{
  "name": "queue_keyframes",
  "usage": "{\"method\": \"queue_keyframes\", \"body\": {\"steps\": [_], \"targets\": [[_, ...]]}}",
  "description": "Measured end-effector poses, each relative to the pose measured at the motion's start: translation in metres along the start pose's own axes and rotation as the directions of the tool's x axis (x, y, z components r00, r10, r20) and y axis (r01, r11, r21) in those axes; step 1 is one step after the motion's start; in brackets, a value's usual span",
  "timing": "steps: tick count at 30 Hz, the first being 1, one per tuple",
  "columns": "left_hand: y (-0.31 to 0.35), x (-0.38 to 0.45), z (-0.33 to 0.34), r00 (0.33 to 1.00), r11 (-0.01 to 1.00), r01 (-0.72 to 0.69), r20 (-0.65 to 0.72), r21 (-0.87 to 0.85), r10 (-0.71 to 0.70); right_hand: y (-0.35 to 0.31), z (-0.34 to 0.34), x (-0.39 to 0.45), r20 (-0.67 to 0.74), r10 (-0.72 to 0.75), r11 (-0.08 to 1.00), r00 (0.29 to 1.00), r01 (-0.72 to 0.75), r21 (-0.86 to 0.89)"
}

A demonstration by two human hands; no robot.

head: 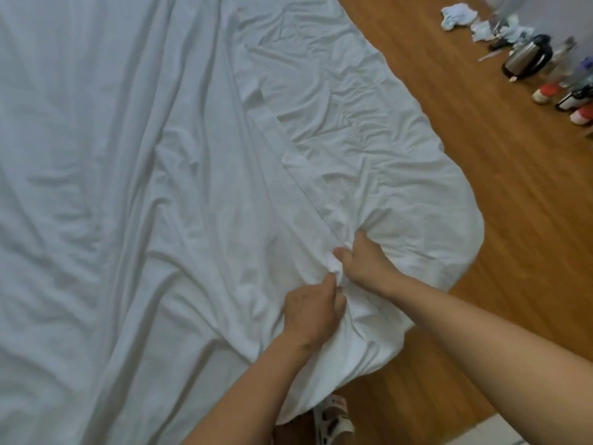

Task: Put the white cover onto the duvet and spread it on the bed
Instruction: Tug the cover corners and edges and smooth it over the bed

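Both my hands bunch the white cover (179, 175).
My left hand (310, 311) and right hand (364, 261) grip its folds; kettle (526, 57), bottles (568, 91) stand on floor (465, 155).

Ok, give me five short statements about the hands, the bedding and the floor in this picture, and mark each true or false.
1. Both hands grip the white cover. True: the left hand and the right hand bunch the fabric close together near the bed's right side.
2. The hands are far apart, at opposite corners. False: they nearly touch.
3. The cover lies smooth and flat. False: it is creased all over, with long folds running towards the hands.
4. A metal kettle stands on the wooden floor. True: it stands among bottles at the upper right.
5. The floor is carpeted. False: it is wood.
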State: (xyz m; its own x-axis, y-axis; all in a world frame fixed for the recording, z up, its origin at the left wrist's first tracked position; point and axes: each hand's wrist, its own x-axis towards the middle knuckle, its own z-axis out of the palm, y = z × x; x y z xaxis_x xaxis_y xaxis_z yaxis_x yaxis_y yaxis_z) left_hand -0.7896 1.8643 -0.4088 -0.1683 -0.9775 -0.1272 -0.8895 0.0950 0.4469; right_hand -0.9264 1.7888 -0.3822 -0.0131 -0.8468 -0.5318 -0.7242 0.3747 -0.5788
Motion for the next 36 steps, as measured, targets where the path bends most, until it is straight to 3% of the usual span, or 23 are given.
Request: {"method": "queue_keyframes", "body": {"steps": [2,3,5,6,8,10,12,13,15,17,18,21,24,25,27,29,31,32,34,36], "targets": [[0.009,-0.009,0.012,0.993,0.988,-0.121,0.001,-0.096,0.121,0.034,-0.020,0.000,-0.013,-0.124,0.973,0.992,0.119,-0.197],[0.024,-0.017,0.025,0.963,0.968,-0.228,0.123,-0.106,0.240,0.067,-0.037,0.000,-0.059,-0.100,0.969,0.993,0.084,-0.232],[0.066,-0.037,0.068,0.784,0.861,-0.503,0.380,-0.074,0.491,0.141,-0.073,-0.015,-0.093,0.074,0.964,0.993,-0.095,-0.247],[0.084,-0.043,0.086,0.729,0.850,-0.520,0.478,-0.079,0.490,0.173,-0.087,-0.026,-0.111,0.107,0.950,0.988,-0.134,-0.282],[0.104,-0.044,0.111,0.800,0.920,-0.381,0.467,-0.088,0.376,0.207,-0.098,-0.036,-0.117,0.044,0.934,0.992,-0.083,-0.348],[0.124,-0.031,0.120,0.971,0.968,-0.163,0.144,-0.193,0.192,0.199,-0.112,-0.025,-0.094,-0.062,0.947,0.994,0.028,-0.321],[0.150,-0.021,0.105,0.990,0.938,0.066,-0.098,-0.340,-0.106,0.168,-0.132,-0.003,-0.084,-0.097,0.982,0.992,0.081,-0.170],[0.161,-0.009,0.087,0.958,0.912,0.158,-0.167,-0.379,-0.235,0.145,-0.141,0.010,-0.046,-0.107,0.992,0.993,0.104,-0.066],[0.174,0.033,0.055,0.891,0.871,0.384,-0.124,-0.305,-0.436,0.093,-0.158,0.043,0.089,-0.077,0.979,0.993,0.059,0.194],[0.176,0.074,0.046,0.859,0.853,0.487,-0.074,-0.186,-0.507,0.040,-0.163,0.071,0.281,-0.026,0.925,0.959,-0.084,0.371],[0.184,0.087,0.049,0.850,0.843,0.508,-0.052,-0.180,-0.523,0.017,-0.162,0.082,0.338,-0.034,0.920,0.941,-0.103,0.379],[0.211,0.114,0.060,0.796,0.798,0.570,-0.108,-0.194,-0.595,-0.017,-0.148,0.108,0.395,-0.115,0.980,0.911,0.039,0.195],[0.214,0.117,0.076,0.687,0.724,0.644,-0.230,-0.246,-0.690,-0.013,-0.140,0.129,0.416,-0.262,0.939,0.871,0.329,-0.097],[0.217,0.114,0.083,0.635,0.694,0.646,-0.282,-0.318,-0.720,-0.008,-0.141,0.135,0.395,-0.320,0.898,0.861,0.409,-0.164],[0.225,0.111,0.094,0.480,0.641,0.545,-0.426,-0.540,-0.767,0.003,-0.146,0.146,0.406,-0.406,0.860,0.819,0.493,-0.135],[0.219,0.111,0.119,0.289,0.542,0.580,-0.468,-0.608,-0.835,0.013,-0.155,0.152,0.456,-0.495,0.812,0.740,0.580,-0.060],[0.224,0.110,0.151,0.107,0.441,0.580,-0.473,-0.685,-0.875,0.026,-0.175,0.158,0.458,-0.656,0.678,0.601,0.735,0.006],[0.222,0.117,0.160,0.048,0.410,0.570,-0.468,-0.712,-0.882,0.030,-0.183,0.162,0.435,-0.770,0.527,0.468,0.850,0.019],[0.231,0.130,0.142,-0.101,0.328,0.598,-0.475,-0.731,-0.874,0.034,-0.189,0.169,0.401,-0.910,0.067,0.105,0.992,-0.106],[0.244,0.140,0.119,-0.108,0.289,0.719,-0.513,-0.632,-0.852,0.030,-0.178,0.181,0.544,-0.826,-0.258,-0.146,0.957,-0.134]]}}
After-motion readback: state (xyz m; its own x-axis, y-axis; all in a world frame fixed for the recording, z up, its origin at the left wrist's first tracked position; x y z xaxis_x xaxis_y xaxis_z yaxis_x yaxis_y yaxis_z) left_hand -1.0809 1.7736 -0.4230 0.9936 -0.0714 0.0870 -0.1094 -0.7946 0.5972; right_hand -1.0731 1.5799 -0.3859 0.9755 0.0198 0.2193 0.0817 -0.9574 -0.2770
